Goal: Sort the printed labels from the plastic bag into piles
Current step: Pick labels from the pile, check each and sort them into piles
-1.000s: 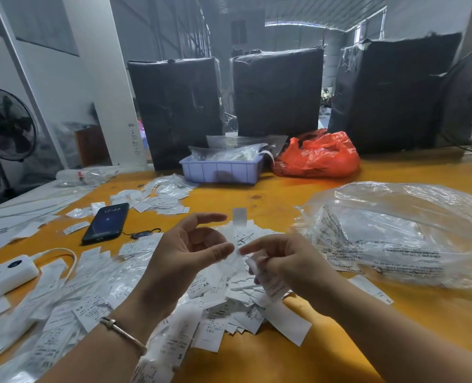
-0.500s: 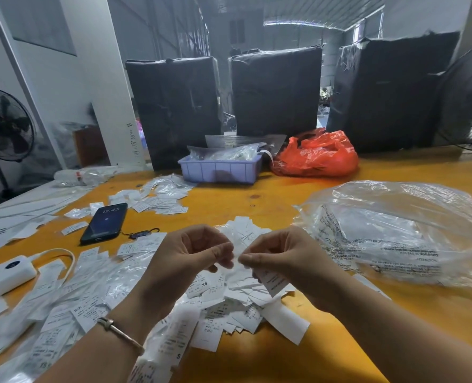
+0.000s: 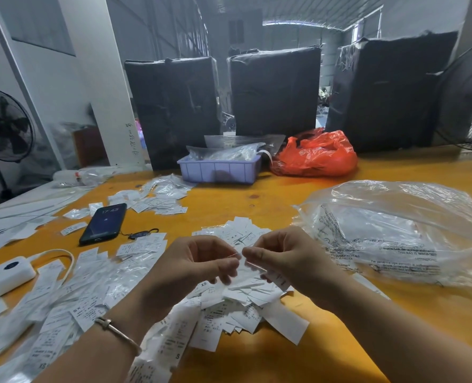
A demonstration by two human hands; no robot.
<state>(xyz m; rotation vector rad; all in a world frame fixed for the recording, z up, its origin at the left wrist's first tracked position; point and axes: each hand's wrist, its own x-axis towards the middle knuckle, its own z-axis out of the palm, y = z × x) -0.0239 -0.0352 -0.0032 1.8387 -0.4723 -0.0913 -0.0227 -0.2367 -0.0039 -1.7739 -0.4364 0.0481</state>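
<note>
Now we hold our left hand [image 3: 193, 268] and right hand [image 3: 284, 258] fingertip to fingertip over the label pile [image 3: 229, 302], both pinching one small label [image 3: 239, 251]. At three o'clock the clear plastic bag [image 3: 395, 230] lies on the orange table [image 3: 257, 197]; the phone [image 3: 104, 223] sits at ten o'clock.

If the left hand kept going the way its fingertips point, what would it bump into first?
Most likely the right hand: the left hand points its fingertips across at it, nearly touching, with only the small label pinched between them.
</note>
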